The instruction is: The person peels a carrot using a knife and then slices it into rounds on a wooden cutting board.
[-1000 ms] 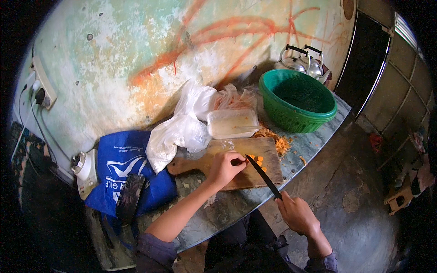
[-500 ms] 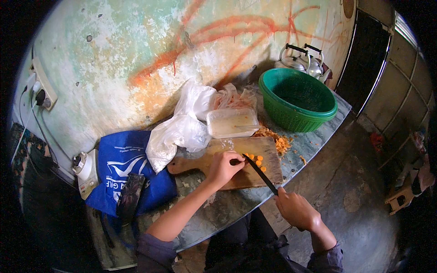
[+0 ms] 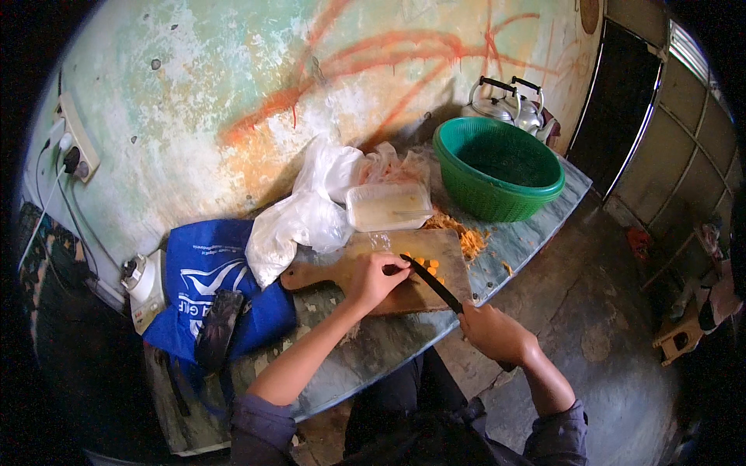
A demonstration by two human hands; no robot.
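Observation:
A wooden cutting board (image 3: 350,242) with a handle at its left lies on the table in front of me. On its right part sit several round orange slices of carrot (image 3: 432,265). My left hand (image 3: 377,281) rests over the board, thumb and fingers pinched together on a small piece of carrot (image 3: 407,256), mostly hidden by the fingers. My right hand (image 3: 497,334) is wrapped round the handle of a knife (image 3: 439,287) with a long dark blade. The blade slants up and left across the board, its tip close to my left fingertips.
Orange peelings (image 3: 468,242) lie beyond the board, beside a white plastic tray (image 3: 373,221). White plastic bags (image 3: 299,225) and a blue bag (image 3: 203,256) stand to the left. Green baskets (image 3: 497,190) and metal kettles (image 3: 497,109) stand at the far right, near the table's edge.
The whole view has shifted slightly. The knife blade has moved a little against the board, with its tip still by my left fingers. Both hands keep their grips.

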